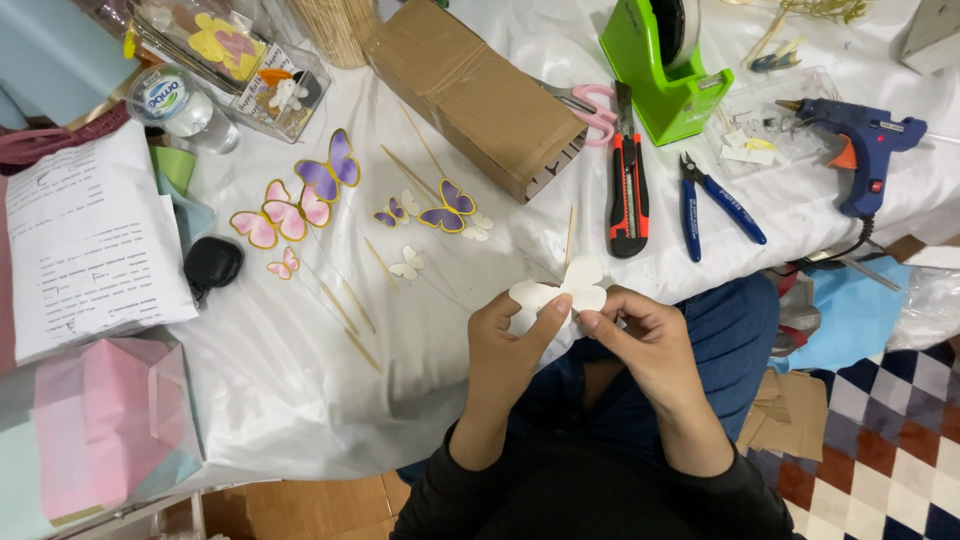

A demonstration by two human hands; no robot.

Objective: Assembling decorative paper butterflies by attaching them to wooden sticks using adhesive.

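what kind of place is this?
Probably a home craft setup on the floor: a white sheet with paper butterflies, a blue glue gun, and a green tape dispenser.

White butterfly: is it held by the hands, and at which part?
Yes. Both hands, left hand and right hand, pinch the white butterfly at its lower edge.

left hand (512, 340), right hand (640, 335), pinching white paper butterfly (562, 290)
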